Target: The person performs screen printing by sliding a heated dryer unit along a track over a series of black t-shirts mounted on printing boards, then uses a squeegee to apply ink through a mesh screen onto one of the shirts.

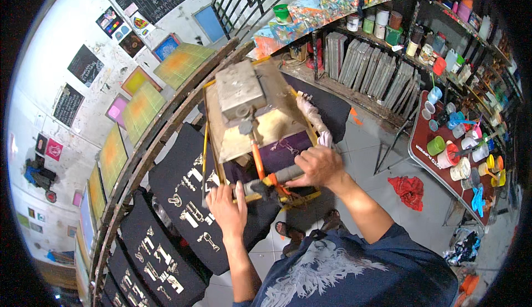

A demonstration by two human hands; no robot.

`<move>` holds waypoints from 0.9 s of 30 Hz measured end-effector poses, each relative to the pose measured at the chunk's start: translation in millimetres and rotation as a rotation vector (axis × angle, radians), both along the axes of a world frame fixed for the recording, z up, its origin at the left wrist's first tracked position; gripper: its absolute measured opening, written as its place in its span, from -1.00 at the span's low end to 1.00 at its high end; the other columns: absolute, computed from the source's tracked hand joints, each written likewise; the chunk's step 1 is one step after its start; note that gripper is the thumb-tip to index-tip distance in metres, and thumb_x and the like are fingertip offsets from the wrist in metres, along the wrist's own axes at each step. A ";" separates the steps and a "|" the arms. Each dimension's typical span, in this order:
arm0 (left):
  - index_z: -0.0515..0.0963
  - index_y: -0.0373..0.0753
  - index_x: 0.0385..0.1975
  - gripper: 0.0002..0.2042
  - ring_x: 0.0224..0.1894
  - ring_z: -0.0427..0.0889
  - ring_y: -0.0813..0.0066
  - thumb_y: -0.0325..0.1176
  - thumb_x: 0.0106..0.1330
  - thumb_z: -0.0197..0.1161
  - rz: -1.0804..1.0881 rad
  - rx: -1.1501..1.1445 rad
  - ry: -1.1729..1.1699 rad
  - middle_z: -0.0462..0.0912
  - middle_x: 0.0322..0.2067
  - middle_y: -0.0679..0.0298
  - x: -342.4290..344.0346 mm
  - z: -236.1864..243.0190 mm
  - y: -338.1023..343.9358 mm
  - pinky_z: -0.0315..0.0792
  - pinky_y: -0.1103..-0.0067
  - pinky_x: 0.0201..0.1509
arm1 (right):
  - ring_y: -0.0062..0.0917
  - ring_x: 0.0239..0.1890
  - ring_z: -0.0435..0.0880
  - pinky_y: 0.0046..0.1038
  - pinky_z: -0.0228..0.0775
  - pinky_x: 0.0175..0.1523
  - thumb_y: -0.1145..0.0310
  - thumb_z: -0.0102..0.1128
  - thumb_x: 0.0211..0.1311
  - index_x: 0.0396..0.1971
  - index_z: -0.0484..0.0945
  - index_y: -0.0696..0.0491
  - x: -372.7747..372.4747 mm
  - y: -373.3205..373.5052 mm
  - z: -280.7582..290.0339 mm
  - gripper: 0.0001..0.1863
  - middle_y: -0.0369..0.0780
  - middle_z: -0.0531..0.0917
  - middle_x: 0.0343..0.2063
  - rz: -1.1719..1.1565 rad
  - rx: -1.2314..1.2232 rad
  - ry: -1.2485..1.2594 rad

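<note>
Both my hands grip a grey-wrapped handle bar [288, 174], which crosses the near end of a flat heating device. My left hand [227, 208] closes over the bar's left end, thumb pointing up. My right hand [320, 167] is wrapped round its right end. An orange lever [257, 160] rises from the bar's middle toward a worn metal box [239, 88] on a pale metal plate [277, 132]. The plate sits within a yellow-edged frame over dark cloth; what lies directly beneath is mostly hidden. Left of it lies a black shirt [185, 218] with cream printing.
More printed black shirts [158, 262] line up at left beside a long wooden rail [166, 118]. A wrapped cable [313, 116] runs along the device's right side. To the right stand a red table [424, 135] with paint pots and shelves of stacked frames [368, 68]. A red cloth [407, 192] lies on the floor.
</note>
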State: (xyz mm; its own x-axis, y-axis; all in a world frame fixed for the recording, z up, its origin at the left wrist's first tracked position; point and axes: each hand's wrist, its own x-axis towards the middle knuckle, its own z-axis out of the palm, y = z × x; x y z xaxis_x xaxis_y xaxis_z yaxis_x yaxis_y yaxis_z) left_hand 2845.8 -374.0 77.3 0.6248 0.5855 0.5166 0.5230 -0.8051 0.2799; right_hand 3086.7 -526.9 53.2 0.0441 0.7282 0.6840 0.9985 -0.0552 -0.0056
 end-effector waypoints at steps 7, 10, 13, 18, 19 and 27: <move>0.57 -0.33 -0.38 -0.75 -0.23 0.49 0.06 -0.28 0.49 0.23 0.235 -0.048 0.076 0.56 -0.39 0.09 0.0 3.9 -76.4 0.28 0.23 -0.01 | -0.39 -0.60 0.63 -0.34 0.47 -0.40 -0.48 0.33 0.00 -0.65 0.49 0.00 32.4 -15.4 -8.3 -0.27 -0.26 0.54 -0.70 0.228 -0.049 -0.031; 0.59 -0.33 -0.36 -0.75 -0.23 0.50 0.11 -0.27 0.51 0.22 0.293 -0.106 0.094 0.58 -0.39 0.11 9.7 5.6 -96.3 0.28 0.26 -0.01 | -0.39 -0.58 0.64 -0.35 0.47 -0.39 -0.49 0.31 0.00 -0.63 0.51 0.00 53.3 -13.3 -7.8 -0.26 -0.25 0.57 -0.68 0.325 0.001 0.008; 0.60 -0.33 -0.34 -0.74 -0.23 0.51 0.12 -0.25 0.52 0.20 0.336 -0.085 0.101 0.59 -0.38 0.13 24.0 3.9 -115.3 0.28 0.26 -0.01 | -0.38 -0.56 0.65 -0.35 0.49 -0.37 -0.52 0.31 -0.04 -0.64 0.51 -0.01 71.1 -14.3 -12.2 -0.25 -0.24 0.59 -0.67 0.365 0.030 0.017; 0.60 -0.35 -0.27 -0.71 -0.18 0.53 0.07 -0.20 0.50 0.23 0.296 -0.109 0.136 0.61 -0.32 0.09 56.3 8.5 -125.5 0.29 0.24 0.02 | -0.36 -0.55 0.67 -0.33 0.53 -0.34 -0.55 0.30 -0.08 -0.64 0.52 0.00 113.1 -10.5 -10.7 -0.23 -0.23 0.61 -0.65 0.386 0.038 0.043; 0.60 -0.36 -0.25 -0.70 -0.17 0.53 0.06 -0.18 0.50 0.23 0.267 -0.099 0.146 0.61 -0.31 0.08 63.3 9.1 -125.5 0.29 0.24 0.03 | -0.36 -0.55 0.67 -0.33 0.53 -0.35 -0.55 0.30 -0.08 -0.64 0.52 0.00 124.6 -10.4 -9.6 -0.22 -0.22 0.61 -0.65 0.382 0.035 0.055; 0.66 -0.34 -0.18 -0.51 -0.37 0.69 0.10 0.06 0.28 0.46 0.091 -0.362 0.240 0.68 -0.41 0.07 90.1 30.6 -109.8 0.49 0.28 -0.24 | -0.43 -0.64 0.54 -0.40 0.39 -0.47 -0.58 0.44 -0.27 -0.70 0.36 -0.05 178.0 -0.2 2.5 -0.17 -0.31 0.44 -0.70 0.372 0.050 0.002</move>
